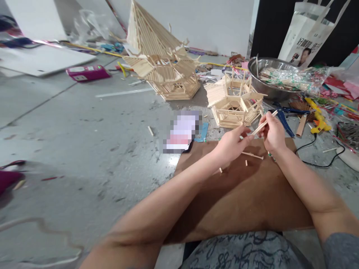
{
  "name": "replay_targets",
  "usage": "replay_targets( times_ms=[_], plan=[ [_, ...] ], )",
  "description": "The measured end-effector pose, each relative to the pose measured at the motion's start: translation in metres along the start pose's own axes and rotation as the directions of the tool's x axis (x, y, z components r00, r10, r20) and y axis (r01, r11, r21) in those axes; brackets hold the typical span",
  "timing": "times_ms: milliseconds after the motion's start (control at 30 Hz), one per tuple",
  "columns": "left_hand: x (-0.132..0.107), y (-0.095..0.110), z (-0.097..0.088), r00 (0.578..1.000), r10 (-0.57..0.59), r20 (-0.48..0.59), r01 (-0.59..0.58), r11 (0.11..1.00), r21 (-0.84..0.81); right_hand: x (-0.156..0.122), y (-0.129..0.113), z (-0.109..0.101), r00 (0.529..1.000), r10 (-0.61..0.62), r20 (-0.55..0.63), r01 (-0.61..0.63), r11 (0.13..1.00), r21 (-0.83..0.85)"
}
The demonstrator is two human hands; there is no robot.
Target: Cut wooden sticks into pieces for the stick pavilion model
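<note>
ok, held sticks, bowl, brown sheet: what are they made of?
Sticks: probably unvarnished wood; pale, matte.
Bowl: metal, likely polished stainless steel; silvery sheen.
Brown sheet: smooth, dull, plain brown; perhaps cardboard or hardboard, can't tell which.

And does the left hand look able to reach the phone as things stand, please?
Probably yes: nothing tall stands between the left hand and the phone, though that hand is at one end of the sticks.

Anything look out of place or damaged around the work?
A short stick piece lies alone on the floor left of the phone, apart from the pieces on the brown board. The sticks in the right hand look straight.
</note>
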State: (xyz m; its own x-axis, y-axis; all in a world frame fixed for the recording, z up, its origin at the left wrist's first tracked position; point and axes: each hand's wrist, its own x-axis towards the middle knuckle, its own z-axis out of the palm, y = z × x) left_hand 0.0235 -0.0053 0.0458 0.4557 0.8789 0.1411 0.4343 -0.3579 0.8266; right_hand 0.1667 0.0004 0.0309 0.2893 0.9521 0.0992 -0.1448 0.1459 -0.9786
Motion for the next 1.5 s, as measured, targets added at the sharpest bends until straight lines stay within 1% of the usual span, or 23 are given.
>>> replay_targets(
  times_ms=[67,133,200,267,333,400,500,567,667,733,833,900,933,1000,1033,1067,1133,1233,1300,1333,1400,1500],
  plan=[
    [0.004,-0.007,0.005,0.983,-0.106,0.148,0.124,0.985,-0.122,0.002,0.001,-0.005,0.998,0.031,0.048,-0.028,0.998,-0.062],
    [0.005,-0.009,0.005,0.953,-0.174,0.247,0.231,0.946,-0.228,0.005,0.002,-0.01,0.992,0.071,0.1,-0.058,0.99,-0.127],
    [0.006,-0.009,0.004,0.928,-0.23,0.294,0.32,0.896,-0.309,0.008,0.002,-0.013,0.983,0.123,0.134,-0.101,0.981,-0.163],
    [0.007,-0.01,0.002,0.906,-0.27,0.326,0.384,0.849,-0.364,0.011,0.001,-0.017,0.97,0.181,0.16,-0.154,0.974,-0.167],
    [0.008,-0.011,0.0,0.889,-0.289,0.356,0.423,0.816,-0.394,0.014,-0.001,-0.02,0.957,0.221,0.189,-0.193,0.968,-0.159],
    [0.01,-0.014,-0.002,0.881,-0.293,0.371,0.441,0.794,-0.42,0.016,-0.003,-0.023,0.943,0.254,0.213,-0.224,0.962,-0.158],
    [0.012,-0.015,-0.004,0.887,-0.316,0.337,0.445,0.778,-0.442,0.02,-0.007,-0.029,0.923,0.32,0.214,-0.277,0.938,-0.207],
    [0.013,-0.014,-0.005,0.904,-0.327,0.277,0.42,0.802,-0.424,0.022,-0.008,-0.032,0.918,0.353,0.18,-0.303,0.918,-0.256],
    [0.011,-0.012,-0.003,0.93,-0.313,0.195,0.367,0.837,-0.405,0.024,-0.007,-0.034,0.922,0.361,0.14,-0.302,0.897,-0.324],
    [0.01,-0.01,0.0,0.946,-0.29,0.143,0.322,0.82,-0.473,0.024,-0.005,-0.034,0.919,0.361,0.157,-0.282,0.883,-0.375],
    [0.008,-0.008,0.0,0.96,-0.271,0.073,0.259,0.753,-0.605,0.023,-0.001,-0.033,0.916,0.352,0.194,-0.239,0.865,-0.442],
    [0.007,-0.005,-0.008,0.959,-0.278,0.056,0.249,0.729,-0.638,0.023,0.0,-0.032,0.924,0.338,0.18,-0.217,0.85,-0.481],
    [0.007,-0.002,-0.013,0.959,-0.28,0.053,0.249,0.731,-0.636,0.023,0.001,-0.032,0.928,0.334,0.162,-0.214,0.838,-0.502],
    [0.006,0.003,-0.026,0.959,-0.282,0.004,0.222,0.746,-0.628,0.025,0.003,-0.033,0.939,0.321,0.122,-0.207,0.812,-0.545],
    [0.006,0.005,-0.031,0.96,-0.278,-0.002,0.215,0.746,-0.63,0.026,0.005,-0.035,0.946,0.306,0.108,-0.192,0.796,-0.574],
    [0.006,0.008,-0.035,0.96,-0.28,-0.006,0.213,0.743,-0.634,0.027,0.008,-0.036,0.953,0.285,0.103,-0.166,0.776,-0.608],
    [0.005,0.01,-0.038,0.957,-0.288,0.032,0.244,0.741,-0.626,0.029,0.013,-0.039,0.968,0.225,0.111,-0.085,0.712,-0.697],
    [0.006,0.007,-0.031,0.942,-0.315,0.114,0.318,0.739,-0.594,0.03,0.018,-0.041,0.979,0.16,0.125,0.019,0.542,-0.84],
    [0.008,0.003,-0.026,0.935,-0.329,0.132,0.342,0.741,-0.578,0.028,0.017,-0.04,0.984,0.132,0.119,0.053,0.421,-0.905],
    [0.009,0.001,-0.025,0.934,-0.335,0.128,0.345,0.742,-0.575,0.027,0.015,-0.039,0.986,0.118,0.116,0.064,0.375,-0.925],
    [0.011,-0.003,-0.024,0.932,-0.346,0.112,0.345,0.743,-0.574,0.024,0.01,-0.036,0.989,0.096,0.115,0.078,0.326,-0.942],
    [0.012,-0.006,-0.026,0.93,-0.352,0.11,0.35,0.751,-0.56,0.02,0.004,-0.032,0.985,0.099,0.142,0.102,0.334,-0.937]
  ],
)
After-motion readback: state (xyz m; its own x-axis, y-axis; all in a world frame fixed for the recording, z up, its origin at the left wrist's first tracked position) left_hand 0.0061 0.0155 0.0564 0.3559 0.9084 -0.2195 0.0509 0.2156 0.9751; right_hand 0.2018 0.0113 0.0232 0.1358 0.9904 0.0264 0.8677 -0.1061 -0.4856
